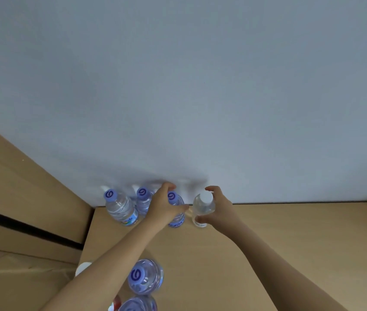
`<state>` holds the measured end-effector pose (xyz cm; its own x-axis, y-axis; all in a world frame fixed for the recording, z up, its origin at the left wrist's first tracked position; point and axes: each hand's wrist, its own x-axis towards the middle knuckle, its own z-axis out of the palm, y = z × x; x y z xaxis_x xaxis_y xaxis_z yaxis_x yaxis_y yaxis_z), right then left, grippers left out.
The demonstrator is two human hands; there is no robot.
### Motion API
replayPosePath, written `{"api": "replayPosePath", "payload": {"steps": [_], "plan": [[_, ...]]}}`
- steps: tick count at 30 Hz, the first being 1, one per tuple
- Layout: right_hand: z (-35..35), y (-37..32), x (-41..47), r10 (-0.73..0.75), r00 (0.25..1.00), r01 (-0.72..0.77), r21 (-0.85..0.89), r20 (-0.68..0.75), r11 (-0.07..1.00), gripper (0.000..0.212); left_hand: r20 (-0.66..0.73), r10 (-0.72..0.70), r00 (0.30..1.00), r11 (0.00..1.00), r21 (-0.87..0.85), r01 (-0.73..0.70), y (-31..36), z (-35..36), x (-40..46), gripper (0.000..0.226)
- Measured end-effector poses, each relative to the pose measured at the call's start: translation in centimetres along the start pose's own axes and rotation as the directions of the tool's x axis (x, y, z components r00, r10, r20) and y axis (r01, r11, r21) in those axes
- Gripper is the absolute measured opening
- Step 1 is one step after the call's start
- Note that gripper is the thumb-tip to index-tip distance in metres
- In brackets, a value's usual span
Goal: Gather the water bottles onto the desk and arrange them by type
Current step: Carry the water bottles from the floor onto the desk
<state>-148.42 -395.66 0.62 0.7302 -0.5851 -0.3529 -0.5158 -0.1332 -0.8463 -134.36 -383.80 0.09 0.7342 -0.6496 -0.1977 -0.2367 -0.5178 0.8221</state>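
Our left grip (165, 206) curls round a purple-capped bottle (176, 212); our right grip (217, 207) clasps a white-capped bottle (202, 208) just beside it. Both stand on the surface (267, 232) against the wall.

I am looking at what seems a plain office or study corner: a light wooden table (267, 243) is sitting against a bare pale wall (178, 86), with a matching wooden cabinet panel (21, 187) standing at its left side.
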Motion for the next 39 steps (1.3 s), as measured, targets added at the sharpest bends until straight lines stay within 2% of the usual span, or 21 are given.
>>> {"api": "replayPosePath", "payload": {"steps": [5,10,13,19,25,28,31,35,39], "plan": [[-2.3,-2.2,-0.9,-0.060,0.998,0.059,0.041,0.010,0.997,0.076,-0.036,-0.009,0.999,0.992,-0.123,0.005,1.3,-1.6,-1.3,0.066],[-2.9,-7.0,-2.7,-0.242,0.967,0.245,0.023,-0.080,0.969,0.058,-0.092,0.098,0.991,0.970,-0.216,-0.115,3.1,-5.1,-3.7,0.052],[-1.2,-10.3,-4.0,-0.324,0.945,0.326,0.034,-0.050,0.945,0.053,-0.133,0.129,0.983,0.951,-0.262,-0.161,3.4,-8.6,-6.1,0.048],[7.8,-16.6,-7.4,-0.456,0.883,0.451,0.069,0.115,0.890,0.048,-0.286,0.076,0.955,0.944,-0.288,-0.162,-0.8,-17.6,-13.4,0.050],[22.5,-20.4,-12.5,-0.499,0.794,0.493,0.115,0.347,0.863,0.044,-0.426,-0.081,0.901,0.949,-0.310,-0.061,-10.9,-27.1,-25.0,0.053],[31.0,-21.4,-16.2,-0.489,0.730,0.497,0.120,0.478,0.859,0.046,-0.511,-0.210,0.834,0.927,-0.374,0.005,-16.8,-31.2,-32.2,0.057],[39.6,-21.8,-20.6,-0.467,0.659,0.506,0.112,0.590,0.855,0.045,-0.582,-0.348,0.734,0.896,-0.436,0.079,-22.8,-34.7,-40.1,0.053],[50.1,-21.5,-26.3,-0.396,0.545,0.490,0.103,0.739,0.865,0.046,-0.657,-0.519,0.547,0.843,-0.498,0.202,-29.6,-37.6,-51.3,0.052],[59.0,-20.5,-31.3,-0.271,0.426,0.447,0.059,0.863,0.892,0.049,-0.684,-0.642,0.347,0.766,-0.592,0.251,-34.3,-39.1,-60.5,0.045]]}}
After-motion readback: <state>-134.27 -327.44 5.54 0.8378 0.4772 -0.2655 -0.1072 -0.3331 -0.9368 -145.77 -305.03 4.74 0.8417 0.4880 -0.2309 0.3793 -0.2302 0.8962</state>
